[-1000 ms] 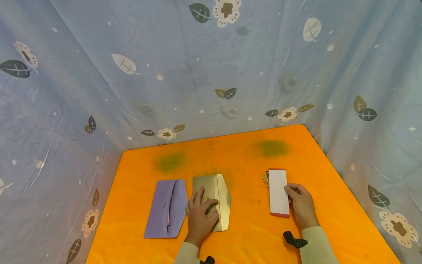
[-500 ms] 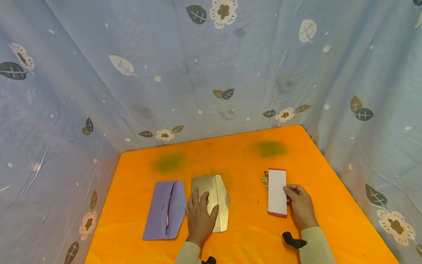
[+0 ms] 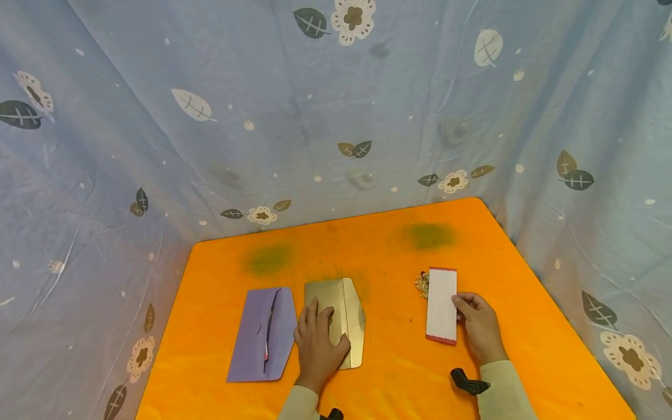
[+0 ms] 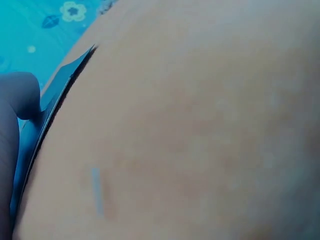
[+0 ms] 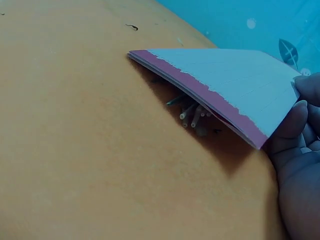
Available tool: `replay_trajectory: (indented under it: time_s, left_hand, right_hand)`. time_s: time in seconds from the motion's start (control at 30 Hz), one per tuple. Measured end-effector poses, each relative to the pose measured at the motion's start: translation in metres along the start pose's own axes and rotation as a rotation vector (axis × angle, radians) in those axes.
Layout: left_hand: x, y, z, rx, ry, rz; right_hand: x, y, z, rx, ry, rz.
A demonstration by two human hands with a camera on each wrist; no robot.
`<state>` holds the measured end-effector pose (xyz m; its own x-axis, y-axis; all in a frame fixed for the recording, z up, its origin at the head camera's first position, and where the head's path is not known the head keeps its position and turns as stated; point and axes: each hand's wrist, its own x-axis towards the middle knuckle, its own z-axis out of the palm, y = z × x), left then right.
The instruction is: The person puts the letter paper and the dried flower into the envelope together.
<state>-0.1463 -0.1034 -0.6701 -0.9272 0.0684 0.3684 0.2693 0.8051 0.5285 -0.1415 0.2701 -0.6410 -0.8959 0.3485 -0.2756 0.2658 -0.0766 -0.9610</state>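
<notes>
On the orange cloth, my left hand (image 3: 317, 356) rests on a gold envelope (image 3: 355, 321), its fingers spread and slightly bent. The envelope's pointed flap lies unfolded to the right. In the left wrist view, a finger (image 4: 20, 95) touches the envelope edge (image 4: 57, 95). My right hand (image 3: 482, 329) pinches the right edge of a white card (image 3: 442, 306) with reddish-pink end strips. The card is tilted over a small dried flower bundle (image 3: 422, 284), which it mostly hides. Thin pale stems (image 5: 192, 115) show beneath the card in the right wrist view.
A purple envelope (image 3: 249, 344) lies left of the gold one, its flap unfolded and something partly visible in its slot. Small dark crumbs (image 5: 132, 27) dot the orange cloth (image 3: 388, 379). A blue patterned curtain (image 3: 294, 116) surrounds the table's back and sides.
My left hand's fingers have shifted on the gold envelope, lying closer together than a second ago. The white card's near end has swung slightly left. My right hand keeps its pinch.
</notes>
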Motion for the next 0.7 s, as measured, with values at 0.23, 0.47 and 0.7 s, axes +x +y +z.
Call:
replay_trajectory:
  time_s: [0.23, 0.47, 0.7]
  left_hand:
    - [-0.0007, -0.0001, -0.0001, -0.027, 0.019, 0.036]
    - [0.0003, -0.0009, -0.0007, -0.081, 0.062, 0.121]
    - [0.0004, 0.0015, -0.0027, -0.098, 0.045, 0.143]
  right_hand:
    - [0.0008, 0.0012, -0.0026, 0.013, -0.004, -0.006]
    - [-0.0005, -0.0003, -0.0035, 0.067, -0.007, -0.001]
    - [-0.0005, -0.0012, -0.0036, 0.066, -0.005, 0.008]
